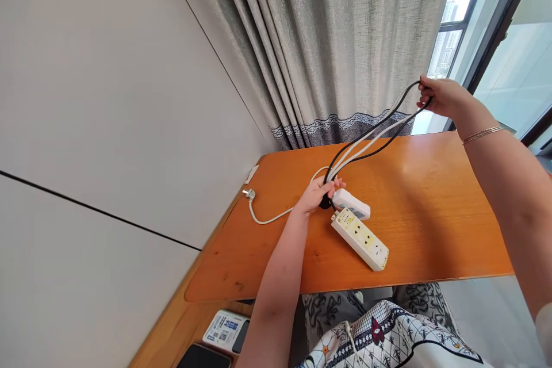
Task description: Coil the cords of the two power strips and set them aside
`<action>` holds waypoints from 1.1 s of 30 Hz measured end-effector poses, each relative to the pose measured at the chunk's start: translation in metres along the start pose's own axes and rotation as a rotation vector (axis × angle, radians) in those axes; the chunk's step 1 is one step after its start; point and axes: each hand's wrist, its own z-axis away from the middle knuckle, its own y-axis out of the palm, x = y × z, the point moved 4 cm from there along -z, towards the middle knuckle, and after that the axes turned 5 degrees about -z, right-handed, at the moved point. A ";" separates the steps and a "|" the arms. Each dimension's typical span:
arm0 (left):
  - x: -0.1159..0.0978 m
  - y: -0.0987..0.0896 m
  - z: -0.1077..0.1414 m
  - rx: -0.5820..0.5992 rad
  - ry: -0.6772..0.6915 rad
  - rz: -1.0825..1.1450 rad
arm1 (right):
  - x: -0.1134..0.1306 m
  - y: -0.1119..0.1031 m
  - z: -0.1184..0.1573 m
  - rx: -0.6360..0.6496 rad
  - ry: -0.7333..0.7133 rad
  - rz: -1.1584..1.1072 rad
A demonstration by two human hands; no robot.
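Note:
My left hand is closed round a bundle of black and white power cords, low over the wooden table. Raised at the right, my right hand pinches the far loops of the same power cords, which stretch between both hands. Just beside my left hand lies a yellowed power strip with several sockets. Behind it is a second, whiter power strip, partly covered. A black plug end shows under my left hand. One white cord runs left to a plug with bare prongs.
The orange wooden table meets a pale wall panel on the left. A grey curtain hangs behind it, with a window at the right. Below left are a labelled white box and a dark flat object.

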 end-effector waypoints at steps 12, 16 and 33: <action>0.000 -0.024 -0.006 -0.310 -0.100 0.476 | -0.154 -0.014 0.071 0.262 -0.128 0.689; 0.002 -0.030 -0.007 -0.345 -0.148 0.534 | -0.144 0.004 0.110 0.330 -0.349 1.227; 0.002 0.028 0.001 -0.161 -0.161 0.247 | -0.020 0.182 0.172 1.470 -0.072 0.925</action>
